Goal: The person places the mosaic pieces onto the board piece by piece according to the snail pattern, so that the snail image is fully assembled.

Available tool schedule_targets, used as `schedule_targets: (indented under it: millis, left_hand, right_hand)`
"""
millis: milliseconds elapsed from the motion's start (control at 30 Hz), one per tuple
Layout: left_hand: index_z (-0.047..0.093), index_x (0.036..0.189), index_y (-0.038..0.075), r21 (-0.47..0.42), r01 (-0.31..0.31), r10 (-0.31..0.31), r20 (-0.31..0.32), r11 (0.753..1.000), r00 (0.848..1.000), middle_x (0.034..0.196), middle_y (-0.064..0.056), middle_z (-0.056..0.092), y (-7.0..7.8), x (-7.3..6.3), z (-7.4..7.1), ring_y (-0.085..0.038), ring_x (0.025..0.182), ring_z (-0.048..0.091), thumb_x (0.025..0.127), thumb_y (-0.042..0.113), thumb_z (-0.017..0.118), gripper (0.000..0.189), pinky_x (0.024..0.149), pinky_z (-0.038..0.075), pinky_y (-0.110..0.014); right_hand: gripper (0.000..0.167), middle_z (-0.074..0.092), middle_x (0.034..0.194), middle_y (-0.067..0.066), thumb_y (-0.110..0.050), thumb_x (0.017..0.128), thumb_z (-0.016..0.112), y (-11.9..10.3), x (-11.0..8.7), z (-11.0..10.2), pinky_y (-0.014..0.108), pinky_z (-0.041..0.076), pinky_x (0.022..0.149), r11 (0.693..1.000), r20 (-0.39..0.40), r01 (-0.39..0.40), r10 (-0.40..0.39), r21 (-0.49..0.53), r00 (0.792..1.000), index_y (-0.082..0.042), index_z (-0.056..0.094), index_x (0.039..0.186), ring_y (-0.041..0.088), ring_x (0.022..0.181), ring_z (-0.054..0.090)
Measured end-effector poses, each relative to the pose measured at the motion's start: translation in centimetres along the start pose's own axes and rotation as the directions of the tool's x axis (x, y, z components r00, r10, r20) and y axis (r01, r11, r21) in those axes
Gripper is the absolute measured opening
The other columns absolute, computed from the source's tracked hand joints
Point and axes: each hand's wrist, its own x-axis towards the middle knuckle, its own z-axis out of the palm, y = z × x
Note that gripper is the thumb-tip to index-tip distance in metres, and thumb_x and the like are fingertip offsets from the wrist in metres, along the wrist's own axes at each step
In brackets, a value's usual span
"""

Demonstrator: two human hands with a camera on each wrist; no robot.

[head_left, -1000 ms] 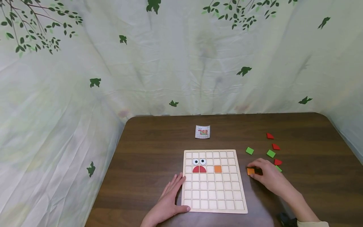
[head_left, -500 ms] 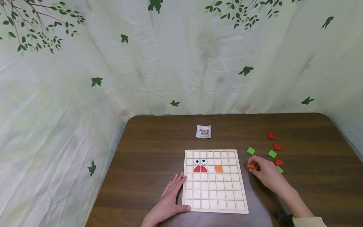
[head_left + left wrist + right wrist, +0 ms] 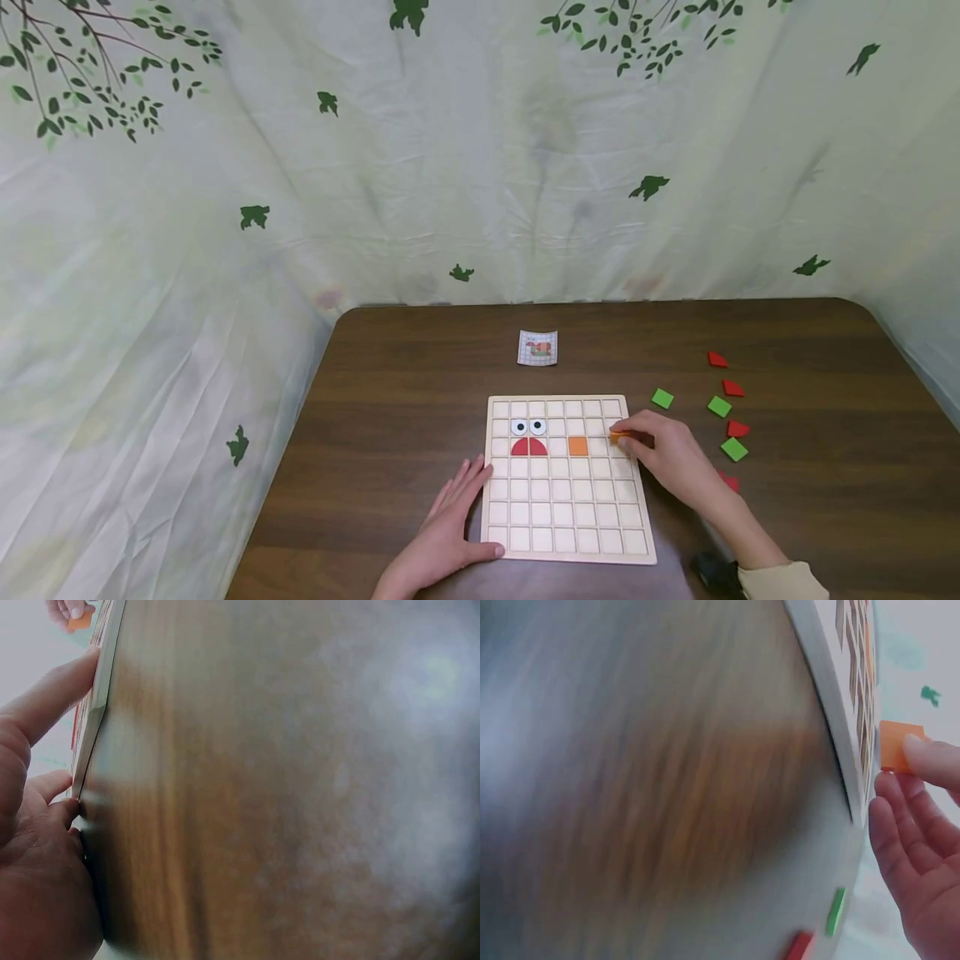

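Observation:
My right hand (image 3: 671, 457) pinches an orange square tile (image 3: 900, 745) between thumb and fingers, over the right side of a pale wooden grid board (image 3: 558, 552). My left hand (image 3: 446, 529) lies along the board's left edge with fingers spread, the thumb at its near left corner. In the left wrist view the thumb (image 3: 60, 694) touches the board's rim. Set in the board are two eye tiles (image 3: 528, 427), two red quarter-round tiles (image 3: 528, 447) side by side below them, and another orange square tile (image 3: 578, 447) farther right.
Right of the board lie several loose tiles, among them a green square (image 3: 662, 398), another green square (image 3: 734, 450) and a red piece (image 3: 732, 388). A small picture card (image 3: 537, 348) lies beyond the board on the brown table (image 3: 405, 375).
My right hand has lifted the orange tile off the table and carried it left, over the board. A red piece at the near right has come into sight. The left hand stays put.

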Motion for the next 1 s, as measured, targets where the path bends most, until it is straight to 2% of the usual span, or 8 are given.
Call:
schedule_targets:
  millis: [100, 167, 367, 500, 633, 767, 1000]
  left_hand:
    - [0.033, 0.154, 0.015, -0.007, -0.006, 0.006, -0.006, 1.0, 1.0, 0.163, 0.0, 0.019, 0.0, -0.1, 0.0, -0.026, 0.15, 0.009, 0.074, 0.038, 0.083, 0.097, 0.116, 0.006, -0.038]
    - [0.034, 0.154, 0.014, -0.005, -0.011, 0.011, -0.01, 1.0, 1.0, 0.163, -0.001, 0.019, 0.0, -0.1, 0.1, -0.028, 0.149, 0.01, 0.074, 0.038, 0.083, 0.097, 0.116, 0.007, -0.042]
    - [0.032, 0.154, 0.016, -0.007, 0.013, -0.013, 0.004, 1.0, 1.0, 0.163, 0.003, 0.017, 0.0, 0.0, 0.0, -0.023, 0.15, 0.007, 0.074, 0.038, 0.083, 0.098, 0.115, 0.008, -0.048]
    - [0.033, 0.154, 0.015, -0.008, 0.008, -0.008, 0.001, 1.0, 1.0, 0.163, 0.002, 0.017, 0.0, 0.0, 0.1, -0.024, 0.15, 0.007, 0.074, 0.037, 0.084, 0.098, 0.115, 0.007, -0.045]
    - [0.033, 0.154, 0.015, -0.003, -0.001, 0.001, -0.004, 1.0, 1.0, 0.163, 0.001, 0.019, -0.1, -0.1, 0.1, -0.026, 0.15, 0.009, 0.074, 0.038, 0.084, 0.098, 0.115, 0.009, -0.048]
    - [0.032, 0.155, 0.016, 0.002, 0.014, -0.014, 0.005, 1.0, 1.0, 0.163, 0.003, 0.017, -0.1, 0.0, 0.0, -0.023, 0.15, 0.008, 0.074, 0.038, 0.083, 0.098, 0.115, 0.008, -0.049]
    - [0.032, 0.155, 0.016, -0.011, 0.007, -0.007, 0.003, 1.0, 1.0, 0.163, 0.002, 0.017, 0.0, 0.0, -0.1, -0.024, 0.15, 0.007, 0.074, 0.037, 0.083, 0.098, 0.115, 0.006, -0.044]
  right_hand:
    - [0.022, 0.064, 0.095, -0.012, -0.009, 0.083, 0.078, -0.8, 0.2, 0.9, 0.026, 0.05, 0.067, 0.999, 0.025, -0.025, 0.024, 0.045, 0.999, -0.019, 0.076, 0.103, 0.01, 0.078, 0.055]
    - [0.022, 0.065, 0.094, -0.012, -0.009, 0.082, 0.079, -1.3, 0.3, 1.5, 0.026, 0.049, 0.065, 0.997, 0.043, -0.042, 0.039, 0.069, 0.998, -0.019, 0.076, 0.101, 0.011, 0.076, 0.054]
    - [0.021, 0.063, 0.085, -0.012, -0.008, 0.081, 0.08, -2.6, 0.4, 2.9, 0.024, 0.049, 0.066, 0.989, 0.128, -0.103, 0.089, 0.108, 0.988, -0.023, 0.073, 0.094, 0.012, 0.075, 0.054]
    - [0.021, 0.061, 0.083, -0.012, -0.007, 0.081, 0.08, -2.9, 0.4, 3.4, 0.024, 0.049, 0.066, 0.992, 0.157, -0.075, 0.058, 0.105, 0.986, -0.023, 0.072, 0.092, 0.011, 0.073, 0.054]
    - [0.018, 0.059, 0.08, -0.013, -0.007, 0.08, 0.08, -3.0, 0.4, 3.7, 0.023, 0.049, 0.063, 0.994, 0.14, -0.02, 0.006, 0.103, 0.99, -0.021, 0.072, 0.089, 0.008, 0.071, 0.054]
    - [0.016, 0.059, 0.08, -0.015, -0.009, 0.079, 0.082, -3.0, 0.3, 4.0, 0.022, 0.048, 0.062, 0.996, 0.122, 0.015, -0.026, 0.086, 0.992, -0.02, 0.073, 0.088, 0.005, 0.07, 0.053]
    - [0.016, 0.056, 0.079, -0.015, -0.01, 0.078, 0.083, -3.1, 0.2, 4.0, 0.022, 0.046, 0.062, 0.999, 0.111, 0.009, -0.013, 0.039, 0.994, -0.022, 0.074, 0.085, 0.005, 0.071, 0.051]
